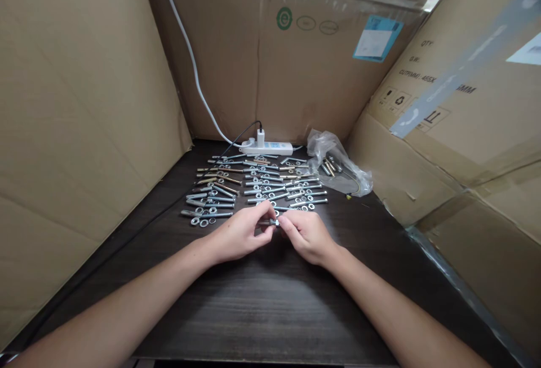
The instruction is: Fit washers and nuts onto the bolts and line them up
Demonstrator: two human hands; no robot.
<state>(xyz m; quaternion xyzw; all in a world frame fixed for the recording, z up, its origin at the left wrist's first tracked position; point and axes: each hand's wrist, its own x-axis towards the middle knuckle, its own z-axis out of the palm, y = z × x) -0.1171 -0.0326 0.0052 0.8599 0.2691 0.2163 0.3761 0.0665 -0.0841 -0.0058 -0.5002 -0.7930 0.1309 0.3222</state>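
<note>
Just in front of the rows of hardware, my left hand (245, 231) is closed around a metal bolt (266, 222), thumb and forefinger curled about it. A bright nut or hex end (276, 222) shows at the bolt's right tip, where the thumb and forefinger of my right hand (309, 234) pinch. My fingers cover most of the bolt, so its full length is hidden. Beyond my hands, long anchor bolts (220, 199) lie in two columns, silver and some brass-coloured. Loose nuts (195, 221) and washers (204, 223) lie among them.
A white power strip (279, 148) with a plugged-in charger (261, 136) sits at the back. A clear plastic bag (359, 179) holds short metal sleeves. Dark cable (147, 222) crosses the left side of the table (253, 311). Cardboard walls (224, 63) enclose three sides.
</note>
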